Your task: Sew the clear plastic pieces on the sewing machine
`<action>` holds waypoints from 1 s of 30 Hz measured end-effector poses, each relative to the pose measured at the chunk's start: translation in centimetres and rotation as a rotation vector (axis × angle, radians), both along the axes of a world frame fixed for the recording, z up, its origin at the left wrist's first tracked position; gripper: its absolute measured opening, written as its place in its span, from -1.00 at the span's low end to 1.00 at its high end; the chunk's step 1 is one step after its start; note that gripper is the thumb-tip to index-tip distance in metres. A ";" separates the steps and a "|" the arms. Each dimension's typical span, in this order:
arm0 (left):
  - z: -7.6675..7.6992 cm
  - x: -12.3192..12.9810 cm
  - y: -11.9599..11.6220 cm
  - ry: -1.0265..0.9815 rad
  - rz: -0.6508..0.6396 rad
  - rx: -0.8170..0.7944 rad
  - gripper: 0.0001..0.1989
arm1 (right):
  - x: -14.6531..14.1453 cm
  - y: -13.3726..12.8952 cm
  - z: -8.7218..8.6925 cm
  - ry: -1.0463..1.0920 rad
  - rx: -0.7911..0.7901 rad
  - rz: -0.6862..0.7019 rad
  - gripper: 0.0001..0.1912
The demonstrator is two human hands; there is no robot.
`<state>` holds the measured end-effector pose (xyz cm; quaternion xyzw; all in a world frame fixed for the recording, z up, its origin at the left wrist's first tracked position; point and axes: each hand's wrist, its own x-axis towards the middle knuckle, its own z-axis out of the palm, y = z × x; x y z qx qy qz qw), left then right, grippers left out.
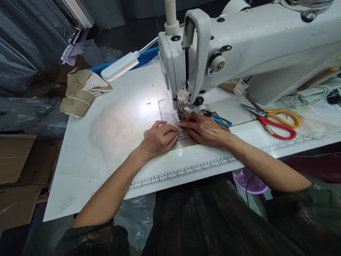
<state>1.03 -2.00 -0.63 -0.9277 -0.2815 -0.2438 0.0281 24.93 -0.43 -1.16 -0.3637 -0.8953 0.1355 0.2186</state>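
A white sewing machine (176,71) stands over the table, its needle and presser foot (181,113) just beyond my hands. My left hand (161,138) lies on the work with fingers stretched and slightly bent, pressing down near the needle plate. From the other side my right hand (205,129) has its thumb and fingers drawn together at the edge of a thin, see-through piece of material (182,133). A shiny greyish-brown surface shows under it. My fingers hide much of the piece. Blue thread snips (221,120) lie just beyond my right hand.
Scissors with yellow and red handles (277,122) lie at the right. A printed ruler (176,174) runs along the front edge of the white table (80,170). A lamp (121,65) lights the left side, near a brown paper bundle (81,92). Below hangs a purple basket (250,181).
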 end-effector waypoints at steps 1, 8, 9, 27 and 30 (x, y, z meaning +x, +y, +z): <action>0.1 0.0 0.0 0.004 -0.003 -0.014 -0.86 | 0.1 0.0 0.1 0.028 -0.020 -0.005 -0.60; 0.3 -0.1 0.1 0.024 -0.013 -0.027 -0.85 | 1.0 -0.9 1.1 0.129 -0.148 0.110 -0.61; 0.3 -0.1 0.1 0.019 -0.013 -0.017 -0.85 | 1.0 -1.1 1.1 0.102 -0.128 0.123 -0.62; 0.5 0.0 -0.1 0.060 -0.003 0.054 -0.89 | 0.7 -1.3 0.5 0.029 -0.046 0.087 -0.60; 0.5 0.1 -0.1 0.072 -0.007 0.093 -0.88 | 0.8 -0.7 0.1 0.071 -0.076 0.040 -0.57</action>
